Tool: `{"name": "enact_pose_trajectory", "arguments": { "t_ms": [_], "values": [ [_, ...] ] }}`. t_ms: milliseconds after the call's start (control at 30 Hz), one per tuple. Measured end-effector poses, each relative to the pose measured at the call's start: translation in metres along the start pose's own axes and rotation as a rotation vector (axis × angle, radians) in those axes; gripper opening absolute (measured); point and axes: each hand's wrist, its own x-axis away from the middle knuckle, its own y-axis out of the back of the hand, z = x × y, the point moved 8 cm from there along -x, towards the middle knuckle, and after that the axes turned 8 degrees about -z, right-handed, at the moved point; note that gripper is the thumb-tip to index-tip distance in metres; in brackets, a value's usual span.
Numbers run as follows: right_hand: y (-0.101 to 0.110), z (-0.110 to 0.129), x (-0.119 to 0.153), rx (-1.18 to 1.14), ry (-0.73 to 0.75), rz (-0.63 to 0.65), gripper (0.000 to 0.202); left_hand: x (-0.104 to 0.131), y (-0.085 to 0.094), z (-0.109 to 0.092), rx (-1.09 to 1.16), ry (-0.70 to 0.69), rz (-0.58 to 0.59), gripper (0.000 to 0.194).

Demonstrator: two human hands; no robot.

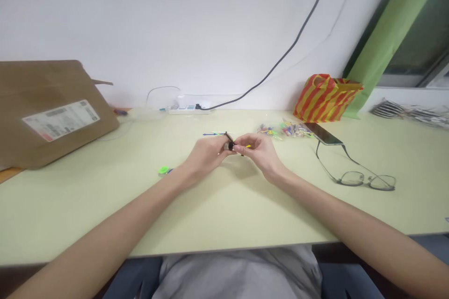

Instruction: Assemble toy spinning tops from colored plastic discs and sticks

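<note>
Near the middle of the table, my left hand (209, 152) and my right hand (258, 153) meet with their fingertips together. Between them is a small dark piece (230, 145) with a thin brown bar standing up from it; its kind is too small to make out. Both hands are closed on it, the left around its left side, the right pinching from the right. A bit of yellow shows by the right fingers. Behind the left hand lies a thin blue stick-like piece (213, 134). A bright green round piece (163, 170) rests left of my left wrist.
Clear bags of small colourful pieces (296, 129) lie behind my right hand. Farther right are a phone (323, 134), eyeglasses (366, 181) and a striped bag (326, 98). A cardboard box (52, 112) stands left. A power strip (189, 110) with a black cable sits by the wall.
</note>
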Motion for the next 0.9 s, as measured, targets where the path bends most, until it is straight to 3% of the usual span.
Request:
{"name": "enact_pose_trajectory", "arguments": {
  "t_ms": [400, 667, 900],
  "values": [
    [-0.0002, 0.004, 0.0014, -0.006, 0.023, 0.044, 0.028, 0.0045, 0.0049, -0.0029, 0.183, -0.038, -0.023, 0.021],
    [-0.0036, 0.0028, 0.0009, -0.009, -0.032, 0.129, 0.028, 0.0061, 0.0055, -0.0064, 0.203, -0.032, -0.032, 0.008],
    [-0.0007, 0.0007, -0.0022, 0.053, -0.011, 0.132, 0.038, 0.0076, 0.0017, -0.0057, 0.334, 0.013, -0.004, 0.017]
  ]
}}
